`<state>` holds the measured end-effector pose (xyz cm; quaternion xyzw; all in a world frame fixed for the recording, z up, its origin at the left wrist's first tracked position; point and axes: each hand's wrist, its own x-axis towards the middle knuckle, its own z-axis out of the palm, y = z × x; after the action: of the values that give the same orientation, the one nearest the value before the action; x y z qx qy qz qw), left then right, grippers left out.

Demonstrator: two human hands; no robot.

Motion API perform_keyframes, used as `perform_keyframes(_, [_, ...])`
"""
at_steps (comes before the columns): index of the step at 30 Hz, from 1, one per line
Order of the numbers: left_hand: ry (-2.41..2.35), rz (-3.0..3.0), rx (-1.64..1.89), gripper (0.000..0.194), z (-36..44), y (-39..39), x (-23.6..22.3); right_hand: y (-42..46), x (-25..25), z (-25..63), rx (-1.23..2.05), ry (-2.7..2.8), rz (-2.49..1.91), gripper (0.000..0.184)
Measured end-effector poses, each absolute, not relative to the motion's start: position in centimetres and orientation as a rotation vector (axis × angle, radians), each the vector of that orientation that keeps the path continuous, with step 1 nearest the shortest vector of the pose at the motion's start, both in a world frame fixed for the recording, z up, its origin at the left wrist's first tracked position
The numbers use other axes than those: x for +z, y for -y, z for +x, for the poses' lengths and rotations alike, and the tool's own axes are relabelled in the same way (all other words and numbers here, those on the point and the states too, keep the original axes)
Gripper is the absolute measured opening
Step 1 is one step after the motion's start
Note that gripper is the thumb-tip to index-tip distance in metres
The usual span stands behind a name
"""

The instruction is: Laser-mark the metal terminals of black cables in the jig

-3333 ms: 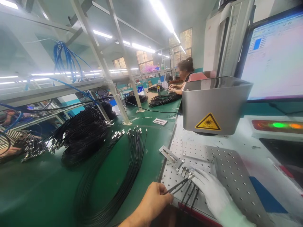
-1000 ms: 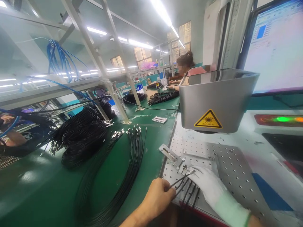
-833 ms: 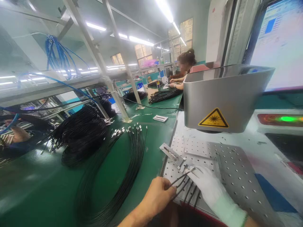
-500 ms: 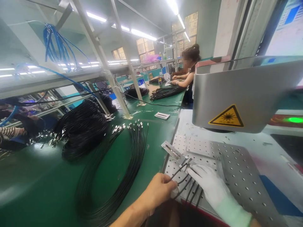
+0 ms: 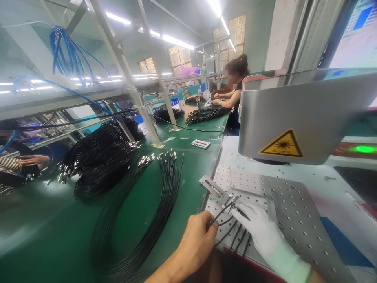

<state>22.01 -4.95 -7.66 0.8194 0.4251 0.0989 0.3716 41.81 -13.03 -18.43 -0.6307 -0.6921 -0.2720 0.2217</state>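
My bare left hand [image 5: 196, 237] pinches a black cable [image 5: 220, 212] between thumb and fingers, left of the metal fixture [image 5: 216, 188]. My right hand [image 5: 255, 222], in a white glove with a pale green cuff, closes its fingertips on the cable's end at the lower part of the fixture; the exact grip is partly hidden. Several more black cables [image 5: 242, 240] run from under the glove over the near edge of the perforated metal plate [image 5: 297, 224]. The fixture lies aslant on this plate.
A grey machine head with a laser warning triangle [image 5: 282, 144] overhangs the plate. On the green table [image 5: 165, 251] lie a looped cable bundle [image 5: 169, 188], a large cable pile [image 5: 101, 157] and a small slotted block [image 5: 200, 144]. A co-worker [image 5: 235, 92] sits beyond; another person's hand [image 5: 33, 159] shows at left.
My left hand has shifted slightly, its fingers still on the cable. My gloved right hand stays at the fixture with almost no movement. The other person's hand at far left has come into clearer view.
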Motion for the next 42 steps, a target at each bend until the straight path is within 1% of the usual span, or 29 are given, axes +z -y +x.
perform_keyframes(7, [-1.082, 2.049, 0.125, 0.017, 21.9, 4.5, -9.0, 12.9, -17.9, 41.3, -0.710, 1.830, -1.747, 0.052])
perform_keyframes(9, [-1.068, 2.113, 0.174, 0.014, 22.0, 4.6, -8.9, 12.8, -18.2, 41.3, -0.712, 1.804, -1.747, 0.052])
perform_keyframes(11, [-1.058, 2.157, 0.311, 0.011, 22.2, 4.6, -8.6, 12.7, -18.7, 41.2, -0.707, 1.806, -1.753, 0.052])
perform_keyframes(13, [-1.067, 2.079, 0.419, 0.008, 22.3, 4.5, -8.2, 12.5, -19.1, 41.2, -0.715, 1.774, -1.749, 0.053])
perform_keyframes(14, [-1.072, 2.015, 0.445, 0.010, 22.4, 4.4, -8.0, 12.5, -19.1, 41.2, -0.726, 1.753, -1.744, 0.054])
perform_keyframes(16, [-1.060, 1.945, 0.454, 0.016, 22.6, 4.3, -8.1, 12.4, -19.0, 41.2, -0.765, 1.716, -1.738, 0.055])
perform_keyframes(20, [-1.037, 2.149, 0.451, 0.010, 23.0, 4.5, -8.9, 12.2, -18.9, 41.4, -0.833, 1.778, -1.730, 0.056])
perform_keyframes(23, [-1.052, 2.356, 0.345, 0.018, 23.6, 4.7, -9.2, 11.9, -19.8, 41.2, -0.830, 1.757, -1.747, 0.057])
perform_keyframes(27, [-1.167, 2.569, -0.036, 0.023, 24.4, 5.1, -8.6, 11.4, -21.2, 40.6, -0.776, 1.589, -1.776, 0.051])
perform_keyframes(30, [-1.181, 2.655, -0.244, 0.030, 24.9, 5.4, -8.0, 11.4, -21.1, 40.7, -0.758, 1.624, -1.765, 0.052])
perform_keyframes(33, [-1.144, 2.696, -0.333, 0.034, 25.2, 5.7, -7.7, 11.7, -20.3, 41.1, -0.778, 1.693, -1.721, 0.052])
perform_keyframes(37, [-1.153, 2.696, -0.405, 0.034, 25.7, 5.9, -7.3, 11.9, -19.5, 41.2, -0.766, 1.728, -1.699, 0.049])
perform_keyframes(42, [-1.114, 2.668, -0.375, 0.035, 25.7, 5.8, -7.7, 11.7, -19.3, 40.9, -0.797, 1.675, -1.677, 0.049])
